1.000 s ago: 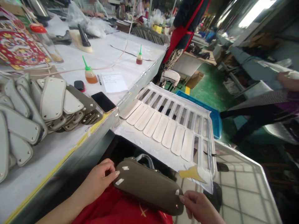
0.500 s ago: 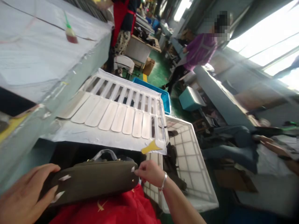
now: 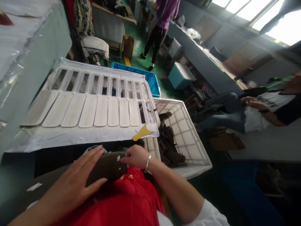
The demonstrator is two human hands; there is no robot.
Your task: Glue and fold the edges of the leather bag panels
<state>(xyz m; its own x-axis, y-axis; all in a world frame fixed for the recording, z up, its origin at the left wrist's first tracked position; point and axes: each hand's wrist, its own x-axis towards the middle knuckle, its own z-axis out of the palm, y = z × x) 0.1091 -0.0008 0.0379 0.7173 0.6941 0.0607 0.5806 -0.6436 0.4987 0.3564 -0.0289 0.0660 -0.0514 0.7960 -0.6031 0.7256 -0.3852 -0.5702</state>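
A dark olive handbag (image 3: 110,164) lies across my lap with its long, flat side facing me. Small white tabs stick to it, and a small gold stud shows near its right end. My left hand (image 3: 72,175) rests flat on the bag, fingers stretched, hiding its middle. At the right end, my right hand (image 3: 135,157) pinches beside a white tab (image 3: 118,158); its fingertips seem to touch the tab. The bag's clear-wrapped handle (image 3: 92,149) shows partly behind my left fingers. Red cloth (image 3: 122,201) covers my lap below.
Ahead stands a white slatted rack (image 3: 77,138) with pale strips (image 3: 101,113) and a yellow tool (image 3: 142,133). To its right is a white crate (image 3: 197,147) with dark pieces. A blue bin (image 3: 154,83) sits beyond. One person (image 3: 265,106) sits at right; others stand farther back.
My view has swung right and down. My left hand has moved from the bag's left end to its middle. My right hand stays at the right end, by the white tab.
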